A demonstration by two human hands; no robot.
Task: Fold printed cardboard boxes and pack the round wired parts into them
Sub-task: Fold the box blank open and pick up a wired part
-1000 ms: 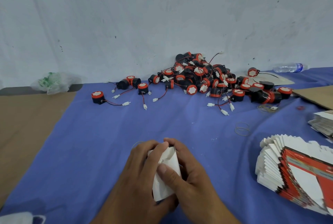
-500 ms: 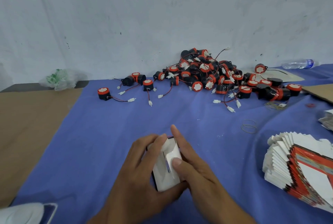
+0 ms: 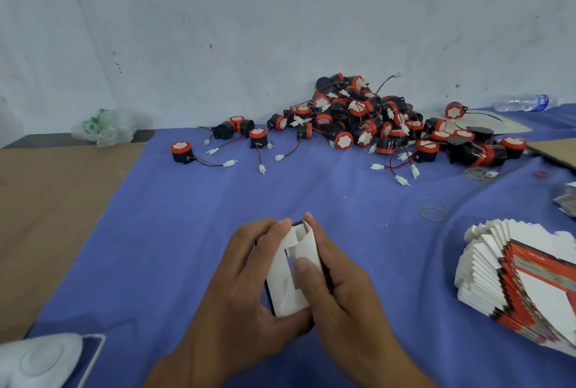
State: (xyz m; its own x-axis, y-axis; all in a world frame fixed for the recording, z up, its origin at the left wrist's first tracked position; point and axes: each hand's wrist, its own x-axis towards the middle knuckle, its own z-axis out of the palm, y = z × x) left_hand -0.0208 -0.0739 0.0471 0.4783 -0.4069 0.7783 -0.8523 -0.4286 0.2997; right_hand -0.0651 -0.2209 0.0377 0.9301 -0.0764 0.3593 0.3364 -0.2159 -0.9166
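A small cardboard box (image 3: 288, 281), white inside showing, is held low in the middle over the blue cloth. My left hand (image 3: 240, 288) grips its left side with fingers curled over the top. My right hand (image 3: 339, 288) grips the right side, thumb pressing a white flap down. A heap of round black-and-red wired parts (image 3: 367, 119) lies against the far wall. Single parts lie apart to its left, one (image 3: 181, 152) nearest the cloth's edge. A fanned stack of flat printed boxes (image 3: 523, 281) lies at the right.
The blue cloth (image 3: 193, 231) covers a brown table (image 3: 46, 200). A crumpled plastic bag (image 3: 106, 127) sits at the back left, a water bottle (image 3: 523, 103) at the back right. Rubber bands (image 3: 433, 210) lie on the cloth. A white object (image 3: 40, 362) is at the lower left.
The box's end flaps have been folded in between my hands, and my right thumb has slid down onto the flap. The view has shifted slightly.
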